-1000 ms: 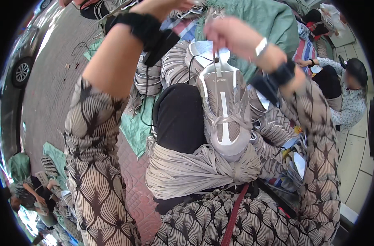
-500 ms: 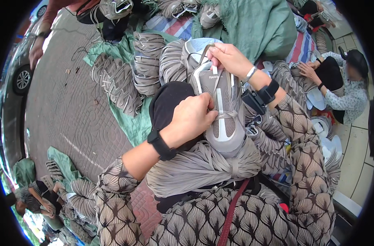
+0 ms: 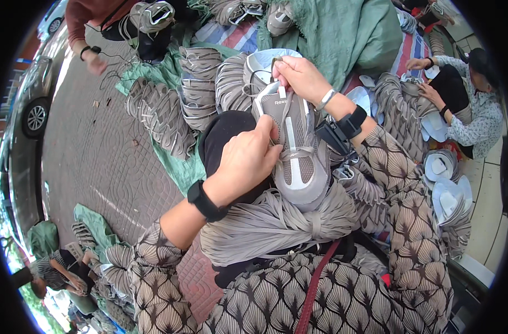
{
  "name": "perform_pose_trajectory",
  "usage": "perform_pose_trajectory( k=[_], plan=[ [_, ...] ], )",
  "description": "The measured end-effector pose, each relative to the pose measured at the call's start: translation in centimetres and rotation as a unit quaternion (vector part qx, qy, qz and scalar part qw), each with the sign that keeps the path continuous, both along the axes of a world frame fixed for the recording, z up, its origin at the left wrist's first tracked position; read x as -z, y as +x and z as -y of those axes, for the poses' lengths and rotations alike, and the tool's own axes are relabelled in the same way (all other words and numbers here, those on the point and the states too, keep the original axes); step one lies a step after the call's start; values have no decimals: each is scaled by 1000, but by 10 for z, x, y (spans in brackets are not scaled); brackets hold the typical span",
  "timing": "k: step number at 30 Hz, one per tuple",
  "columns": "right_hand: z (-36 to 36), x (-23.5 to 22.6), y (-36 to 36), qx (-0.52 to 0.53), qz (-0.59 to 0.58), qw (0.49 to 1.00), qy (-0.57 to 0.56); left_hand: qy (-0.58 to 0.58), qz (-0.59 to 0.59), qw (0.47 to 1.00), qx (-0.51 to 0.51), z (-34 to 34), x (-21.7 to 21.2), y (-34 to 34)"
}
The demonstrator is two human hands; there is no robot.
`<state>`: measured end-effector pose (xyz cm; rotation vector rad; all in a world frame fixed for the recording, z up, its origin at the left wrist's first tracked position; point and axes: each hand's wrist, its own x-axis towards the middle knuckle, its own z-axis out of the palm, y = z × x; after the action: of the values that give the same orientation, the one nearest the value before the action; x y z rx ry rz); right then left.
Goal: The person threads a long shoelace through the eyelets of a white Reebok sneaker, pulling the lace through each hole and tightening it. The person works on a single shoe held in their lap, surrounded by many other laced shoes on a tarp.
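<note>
A grey shoe upper [image 3: 296,161] with white trim lies on my lap, its toe toward me. My right hand [image 3: 303,80] pinches a grey-brown shoelace [image 3: 274,65] above the upper's tongue. My left hand [image 3: 245,158] is closed at the upper's left edge, thumb and index finger close together; whatever they grip is hidden. A lace [image 3: 296,153] crosses the upper near its toe. Below the toe rests a thick bundle of grey laces [image 3: 259,231], gathered by a band at its right part.
Stacked shoe uppers [image 3: 159,117] lie ahead on green sheeting [image 3: 179,167]. A large green sack [image 3: 348,39] sits at the far side. Co-workers sit at the right [image 3: 468,117] and lower left; another person's hand [image 3: 95,62] reaches in at upper left. A parked car [image 3: 28,139] stands left.
Both my hands and the upper have shifted slightly left in view. My left thumb and index finger have spread a little. The co-worker's hand at upper left has moved right.
</note>
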<state>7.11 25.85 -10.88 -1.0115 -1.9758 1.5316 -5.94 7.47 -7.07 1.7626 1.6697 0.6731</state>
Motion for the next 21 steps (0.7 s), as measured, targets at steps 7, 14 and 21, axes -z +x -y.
perform_pose_trajectory(
  k=[7,14,21],
  plan=[
    [2,1,1,14,4,1000,7,-17,-21,1000,11,3,11,14],
    [-3,4,6,18,-12,1000,-17,-236,260,934,71,-9,6,-16],
    [-12,-5,-3,72,-73,981,-165,139,-1,977,164,30,-17,14]
  ],
)
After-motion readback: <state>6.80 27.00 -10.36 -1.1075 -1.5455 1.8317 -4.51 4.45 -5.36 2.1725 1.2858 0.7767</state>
